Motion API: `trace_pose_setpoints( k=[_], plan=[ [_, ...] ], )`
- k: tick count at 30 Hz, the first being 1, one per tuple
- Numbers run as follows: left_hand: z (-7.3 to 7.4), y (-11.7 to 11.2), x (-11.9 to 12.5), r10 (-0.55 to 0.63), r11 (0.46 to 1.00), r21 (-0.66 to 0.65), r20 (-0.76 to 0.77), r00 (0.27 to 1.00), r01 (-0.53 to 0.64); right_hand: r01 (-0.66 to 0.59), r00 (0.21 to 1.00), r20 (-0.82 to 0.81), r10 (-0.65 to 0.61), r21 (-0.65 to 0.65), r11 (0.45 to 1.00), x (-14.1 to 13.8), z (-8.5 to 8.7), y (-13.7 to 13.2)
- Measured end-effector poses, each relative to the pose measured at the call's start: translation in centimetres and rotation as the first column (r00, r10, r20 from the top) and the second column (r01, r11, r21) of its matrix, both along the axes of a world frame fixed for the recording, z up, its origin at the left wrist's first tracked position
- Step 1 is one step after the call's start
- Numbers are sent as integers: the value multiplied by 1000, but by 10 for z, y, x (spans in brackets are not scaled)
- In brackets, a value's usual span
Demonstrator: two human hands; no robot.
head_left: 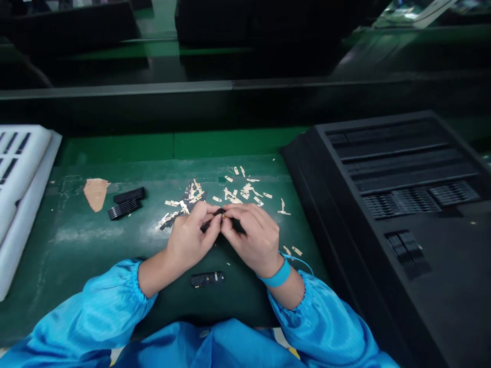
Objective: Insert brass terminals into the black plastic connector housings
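My left hand (191,236) and my right hand (253,236) meet over the green mat (76,255), fingers pinched together on a small black part (218,211). The right fingertips pinch something tiny at the part's end. A blue wrist strap (276,277) with a cord circles my right wrist. Just beyond my hands lies a scatter of small beige backing strips (245,190) mixed with several black pieces (191,197). Another black part (207,279) lies on the mat between my forearms.
A stack of black parts (126,203) and a tan paper scrap (95,192) lie at the left. A white foam tray (17,168) stands at the far left, a large black slotted tray (406,204) at the right. A dark conveyor rail (230,87) runs behind.
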State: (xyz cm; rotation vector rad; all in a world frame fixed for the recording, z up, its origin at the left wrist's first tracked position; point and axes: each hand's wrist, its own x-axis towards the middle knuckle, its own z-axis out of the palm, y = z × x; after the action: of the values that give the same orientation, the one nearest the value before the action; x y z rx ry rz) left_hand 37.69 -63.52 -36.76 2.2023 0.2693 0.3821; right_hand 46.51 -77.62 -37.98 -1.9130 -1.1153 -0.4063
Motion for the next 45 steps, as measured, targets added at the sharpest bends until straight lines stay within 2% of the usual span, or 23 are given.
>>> trace_pose_setpoints(
  k=[4,6,10,14,16,18,22,27,30,34,37,42,45],
  plan=[
    [-6,0,-3,-1,994,109,4,1000,0,-16,999,-41,17,22,1000,0,1,0],
    [-5,0,-2,-2,996,84,15,1000,1,-10,998,-69,11,25,1000,0,1,0],
    [2,-1,3,15,990,-142,17,1000,-13,31,998,-51,-28,54,998,-1,1,1],
    [5,-1,6,28,922,-385,-22,999,-35,59,998,-15,-58,44,997,-2,-1,0],
    [4,-1,6,22,892,-450,-47,999,-41,93,995,-46,-91,44,995,-2,-2,0],
    [3,-1,5,20,887,-460,-55,998,-44,107,992,-70,-104,42,993,-2,-1,0],
    [4,-2,4,30,917,-396,-28,999,-38,63,997,-47,-60,49,997,-3,2,1],
    [3,-2,5,13,926,-377,-4,1000,-14,98,995,-37,-97,40,994,-4,2,2],
    [0,-2,5,11,941,-338,10,1000,-7,79,997,-18,-78,40,996,-3,1,1],
    [-1,-2,4,22,964,-265,26,999,-15,44,999,29,-44,-14,999,-2,1,0],
    [-2,-2,3,12,984,-179,43,999,-4,38,997,68,-35,-46,998,-1,1,-1],
    [-7,0,1,-8,994,105,73,997,0,60,997,55,-58,-39,997,-2,-1,-1],
    [-6,0,1,-16,995,101,82,997,7,82,995,61,-80,-27,996,-3,-1,-1]
  ],
)
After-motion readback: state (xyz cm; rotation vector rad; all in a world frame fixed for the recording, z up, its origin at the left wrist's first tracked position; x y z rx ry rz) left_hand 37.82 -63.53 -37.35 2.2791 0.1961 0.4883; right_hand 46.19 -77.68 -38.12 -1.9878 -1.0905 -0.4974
